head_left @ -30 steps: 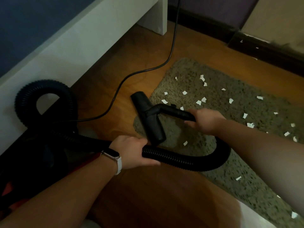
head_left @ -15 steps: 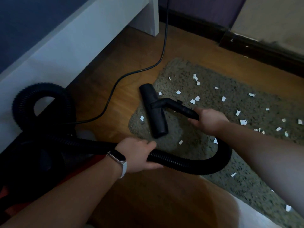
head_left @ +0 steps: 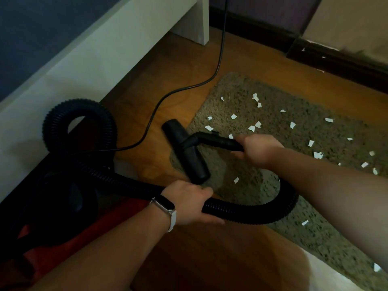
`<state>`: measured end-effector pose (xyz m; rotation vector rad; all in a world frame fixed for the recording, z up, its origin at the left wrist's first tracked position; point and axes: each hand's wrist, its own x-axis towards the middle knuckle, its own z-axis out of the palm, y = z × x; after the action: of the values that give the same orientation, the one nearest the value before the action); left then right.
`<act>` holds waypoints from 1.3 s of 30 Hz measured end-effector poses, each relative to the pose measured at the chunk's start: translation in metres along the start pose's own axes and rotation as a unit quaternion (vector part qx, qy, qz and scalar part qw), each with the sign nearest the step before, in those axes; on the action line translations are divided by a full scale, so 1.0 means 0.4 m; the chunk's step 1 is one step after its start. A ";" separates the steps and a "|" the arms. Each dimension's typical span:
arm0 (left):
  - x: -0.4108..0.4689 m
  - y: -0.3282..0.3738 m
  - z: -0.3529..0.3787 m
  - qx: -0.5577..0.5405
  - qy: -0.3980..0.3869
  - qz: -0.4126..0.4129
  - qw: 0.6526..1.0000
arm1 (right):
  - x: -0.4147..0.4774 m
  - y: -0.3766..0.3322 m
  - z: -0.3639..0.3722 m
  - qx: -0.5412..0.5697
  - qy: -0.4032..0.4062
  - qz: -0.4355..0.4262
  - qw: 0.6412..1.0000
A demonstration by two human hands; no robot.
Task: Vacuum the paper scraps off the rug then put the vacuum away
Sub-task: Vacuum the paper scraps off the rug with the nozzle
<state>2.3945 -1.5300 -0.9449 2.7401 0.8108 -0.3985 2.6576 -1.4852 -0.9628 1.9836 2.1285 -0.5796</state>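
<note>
A shaggy brown rug (head_left: 294,185) lies on the wooden floor, strewn with several white paper scraps (head_left: 252,128). The black vacuum nozzle head (head_left: 185,152) rests across the rug's left edge. My right hand (head_left: 257,151) grips the black wand (head_left: 218,140) just behind the nozzle. My left hand (head_left: 189,203) grips the ribbed black hose (head_left: 262,215), which loops under my right forearm. The red and black vacuum body (head_left: 69,206) sits at the lower left, partly hidden by my left arm.
A white bed frame (head_left: 88,66) with a leg (head_left: 196,19) runs along the left. A black power cord (head_left: 189,87) snakes across the floor from the wall. The hose coils (head_left: 79,131) beside the bed. Dark skirting (head_left: 315,49) bounds the far side.
The nozzle head has slid left from on the rug to its left edge, passing over a scrap near that edge. Both hands keep their grip.
</note>
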 end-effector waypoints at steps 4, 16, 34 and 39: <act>0.009 -0.006 -0.005 0.000 0.015 -0.002 1.000 | -0.023 0.055 -0.005 0.016 0.003 0.059 0.998; 0.012 -0.010 -0.019 -0.002 0.013 0.003 1.000 | -0.002 0.030 -0.018 0.022 0.013 0.035 0.999; 0.069 -0.038 -0.039 -0.007 0.048 -0.030 0.998 | -0.078 0.189 0.008 0.093 0.038 0.202 0.974; 0.076 -0.045 -0.043 -0.012 0.072 -0.032 0.997 | -0.065 0.170 -0.005 0.077 0.059 0.193 0.976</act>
<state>2.4124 -1.4951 -0.9421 2.7519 0.9345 -0.2032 2.7274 -1.5060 -0.9621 2.4878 1.7257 -0.5819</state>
